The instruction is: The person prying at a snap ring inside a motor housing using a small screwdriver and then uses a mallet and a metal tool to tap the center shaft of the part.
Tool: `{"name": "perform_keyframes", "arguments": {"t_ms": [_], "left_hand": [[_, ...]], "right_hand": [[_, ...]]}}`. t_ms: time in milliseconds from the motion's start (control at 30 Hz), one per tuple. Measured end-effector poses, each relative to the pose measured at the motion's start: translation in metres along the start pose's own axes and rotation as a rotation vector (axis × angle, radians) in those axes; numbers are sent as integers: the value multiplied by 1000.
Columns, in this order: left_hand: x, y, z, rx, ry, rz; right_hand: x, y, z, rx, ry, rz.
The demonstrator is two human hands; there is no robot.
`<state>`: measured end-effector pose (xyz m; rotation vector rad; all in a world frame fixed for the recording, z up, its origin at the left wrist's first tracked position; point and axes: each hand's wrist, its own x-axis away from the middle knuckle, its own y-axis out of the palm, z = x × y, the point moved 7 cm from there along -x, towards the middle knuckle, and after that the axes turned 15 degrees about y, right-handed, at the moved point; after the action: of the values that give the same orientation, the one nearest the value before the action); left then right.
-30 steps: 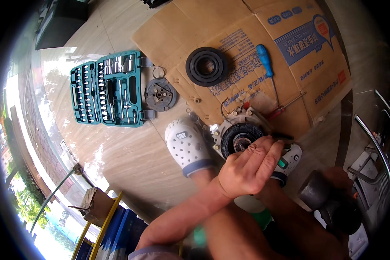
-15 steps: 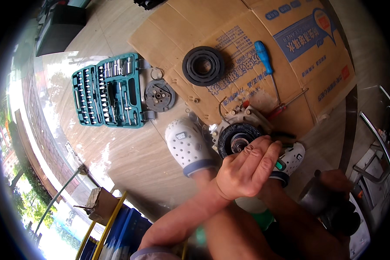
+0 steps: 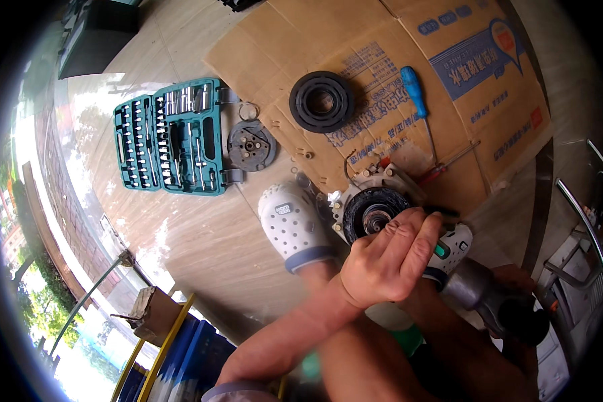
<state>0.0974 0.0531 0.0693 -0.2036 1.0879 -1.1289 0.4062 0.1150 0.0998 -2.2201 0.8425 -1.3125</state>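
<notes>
A car compressor with a black pulley (image 3: 372,213) lies on the cardboard (image 3: 489,74), braced by my foot in a white clog (image 3: 291,221). My left hand (image 3: 388,264) reaches across from the lower left. Its fingers curl over the white and green front of a power tool (image 3: 452,246), right at the pulley's hub. The tool's grey and black body (image 3: 496,301) runs to the lower right. There my right hand (image 3: 516,276), mostly hidden, grips it.
A teal socket set case (image 3: 171,137) lies open on the stone floor, with a grey clutch plate (image 3: 250,145) beside it. A black pulley ring (image 3: 321,102) and a blue-handled screwdriver (image 3: 414,90) rest on the cardboard. A metal chair frame (image 3: 583,221) stands at the right.
The hands and the tool stay on the compressor. Only the view has shifted slightly.
</notes>
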Motion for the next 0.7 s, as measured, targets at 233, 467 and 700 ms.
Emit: {"name": "perform_keyframes", "arguments": {"t_ms": [233, 467, 700], "left_hand": [[-3, 0, 1, 15, 3, -2], [-3, -1, -1, 20, -9, -2], [-3, 4, 6, -48, 26, 8]], "right_hand": [[2, -4, -25, -92, -185, 263], [12, -3, 41, 13, -38, 3], [0, 7, 31, -302, 10, -41]]}}
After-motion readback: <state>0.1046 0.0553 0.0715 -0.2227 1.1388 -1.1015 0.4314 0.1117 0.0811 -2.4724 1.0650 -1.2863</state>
